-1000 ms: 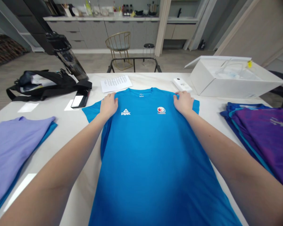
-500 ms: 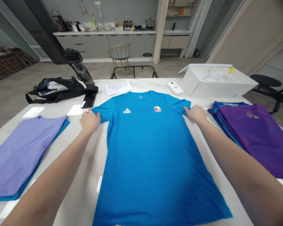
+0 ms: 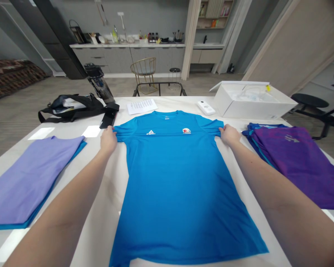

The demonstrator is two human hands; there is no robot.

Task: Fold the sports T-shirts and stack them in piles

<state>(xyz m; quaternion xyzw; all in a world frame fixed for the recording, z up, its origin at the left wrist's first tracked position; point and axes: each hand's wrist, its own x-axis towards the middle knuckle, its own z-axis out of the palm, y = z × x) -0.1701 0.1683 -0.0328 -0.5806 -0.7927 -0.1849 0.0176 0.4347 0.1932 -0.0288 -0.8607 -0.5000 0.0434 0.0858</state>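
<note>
A blue T-shirt (image 3: 175,185) lies face up on the white table (image 3: 105,193), collar at the far side and hem towards me. White lettering and a small red-and-white badge cross its chest, where a crease runs from sleeve to sleeve. My left hand (image 3: 109,139) pinches the end of the left-side sleeve, close to a black phone (image 3: 108,119). On the other side, my right hand (image 3: 229,134) is closed on the edge of the right-side sleeve. Both arms reach forward along the shirt's sides.
Folded lilac and blue shirts (image 3: 33,174) lie at left, a purple folded stack (image 3: 300,159) at right. Along the far edge are a black bag (image 3: 75,107), a bottle (image 3: 101,85), a printed sheet (image 3: 141,106), a white device (image 3: 206,108) and an open white box (image 3: 256,105).
My fingers have tightened on both sleeve ends. The shirt's chest has creased across, distorting the lettering, and its near hem has shifted. The camera view has tilted slightly.
</note>
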